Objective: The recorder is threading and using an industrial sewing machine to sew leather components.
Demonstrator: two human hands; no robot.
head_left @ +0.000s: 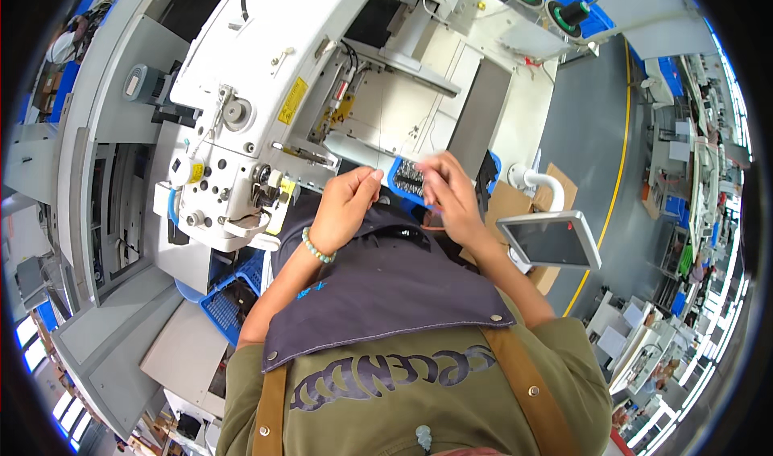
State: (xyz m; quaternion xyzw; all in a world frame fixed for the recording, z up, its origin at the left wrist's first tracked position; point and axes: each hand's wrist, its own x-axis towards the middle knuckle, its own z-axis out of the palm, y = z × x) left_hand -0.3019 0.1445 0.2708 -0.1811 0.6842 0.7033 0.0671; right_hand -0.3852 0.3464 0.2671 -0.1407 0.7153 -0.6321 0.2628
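Observation:
My left hand (pixel 346 206), with a beaded bracelet on its wrist, is raised in front of the apron with thumb and fingers pinched together. Whatever is in that pinch is too small to make out. Across from it, my right hand (pixel 452 196) has curled fingers, slightly blurred at the tips; I cannot make out what they hold. The two hands are apart. Between and beyond them sits a blue tray (pixel 391 184) holding many small dark and silvery pieces (pixel 409 179).
A white sewing machine (pixel 266 61) fills the left and far side, with its pale work bed (pixel 403 101) beyond my hands. A screen on a white arm (pixel 551 240) stands at right. Thread spools (pixel 568 17) are far right; a blue basket (pixel 229 304) is lower left.

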